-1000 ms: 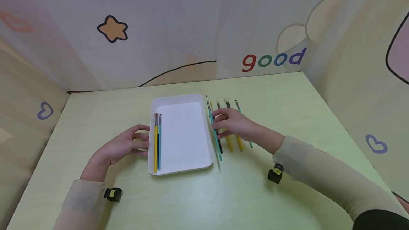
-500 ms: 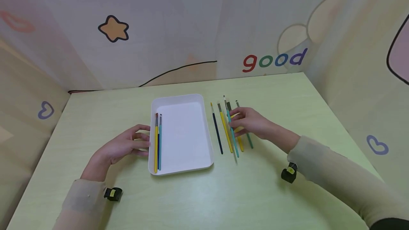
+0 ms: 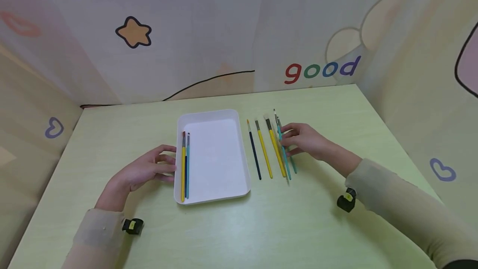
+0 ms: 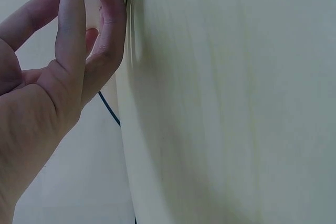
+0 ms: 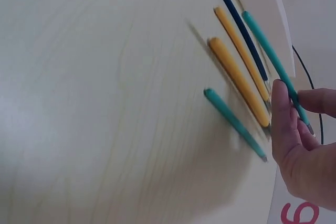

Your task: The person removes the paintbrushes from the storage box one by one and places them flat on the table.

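Observation:
A teal paintbrush (image 3: 284, 155) is pinched between the thumb and fingers of my right hand (image 3: 305, 139), raised a little above the table. Under and beside it lies another teal paintbrush (image 5: 234, 124), partly hidden in the head view. A thick yellow paintbrush (image 3: 276, 146), a thinner yellow one (image 3: 264, 151) and a dark blue paintbrush (image 3: 254, 152) lie in a row to its left. My left hand (image 3: 147, 168) rests its loosely bent fingers against the left outer wall of the white tray (image 3: 218, 157). Inside, along that wall, lie yellow (image 3: 183, 173), dark blue and teal (image 3: 188, 165) brushes.
The pale wooden table (image 3: 231, 235) meets a printed cloth backdrop (image 3: 209, 32) at its far edge and sides. A small black camera sits on each wrist, one by the left sleeve (image 3: 132, 226) and one by the right sleeve (image 3: 347, 200).
My right hand has moved right with the teal paintbrush, from beside the tray's right edge across the row to over the rightmost brush. The left hand and tray stay in place.

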`<state>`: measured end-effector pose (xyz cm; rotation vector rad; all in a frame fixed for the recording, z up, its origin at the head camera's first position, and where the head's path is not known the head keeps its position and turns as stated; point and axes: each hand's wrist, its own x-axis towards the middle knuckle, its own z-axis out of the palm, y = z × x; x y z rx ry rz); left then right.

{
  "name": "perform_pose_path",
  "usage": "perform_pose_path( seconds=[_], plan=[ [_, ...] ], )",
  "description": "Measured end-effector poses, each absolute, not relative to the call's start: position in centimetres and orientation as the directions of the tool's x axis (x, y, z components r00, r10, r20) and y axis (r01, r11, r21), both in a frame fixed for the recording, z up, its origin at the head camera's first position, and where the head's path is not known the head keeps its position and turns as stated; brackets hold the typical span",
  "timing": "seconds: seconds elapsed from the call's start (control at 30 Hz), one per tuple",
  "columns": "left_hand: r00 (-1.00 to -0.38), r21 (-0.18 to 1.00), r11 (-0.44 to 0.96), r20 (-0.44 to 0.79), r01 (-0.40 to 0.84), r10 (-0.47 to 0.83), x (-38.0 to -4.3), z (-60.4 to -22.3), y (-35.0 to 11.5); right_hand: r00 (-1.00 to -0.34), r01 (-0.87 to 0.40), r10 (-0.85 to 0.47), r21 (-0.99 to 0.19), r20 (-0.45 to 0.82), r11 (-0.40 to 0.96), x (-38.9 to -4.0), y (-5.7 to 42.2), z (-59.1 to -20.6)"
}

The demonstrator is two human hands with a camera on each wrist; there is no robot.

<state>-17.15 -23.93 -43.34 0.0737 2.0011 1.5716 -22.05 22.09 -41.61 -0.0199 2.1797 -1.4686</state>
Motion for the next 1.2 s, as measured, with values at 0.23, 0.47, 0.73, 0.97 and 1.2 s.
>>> perform_pose_path(
  seconds=[0.23,0.47,0.73,0.97,1.2],
  plan=[
    [-0.826,0.905,0.307,-0.403,-0.295,0.394,-17.2,-43.2,-23.9,-0.884,0.262,-0.242,-0.852,-0.400,0.453,-22.9,23.6,-41.9],
    [-0.825,0.904,0.305,-0.405,-0.299,0.394,-17.2,-43.3,-23.8,-0.904,0.243,-0.190,-0.825,-0.384,0.510,-23.2,24.6,-42.5],
    [-0.827,0.905,0.302,-0.404,-0.298,0.392,-17.2,-43.2,-23.9,-0.924,0.231,-0.112,-0.767,-0.366,0.599,-23.5,24.9,-43.1],
    [-0.825,0.906,0.301,-0.402,-0.297,0.397,-17.3,-43.3,-24.0,-0.954,0.143,-0.095,-0.710,-0.284,0.689,-23.9,24.9,-43.8],
    [-0.830,0.906,0.305,-0.399,-0.293,0.389,-17.2,-43.4,-24.0,-0.972,0.049,-0.114,-0.650,-0.207,0.758,-23.6,24.4,-43.6]
  ],
)
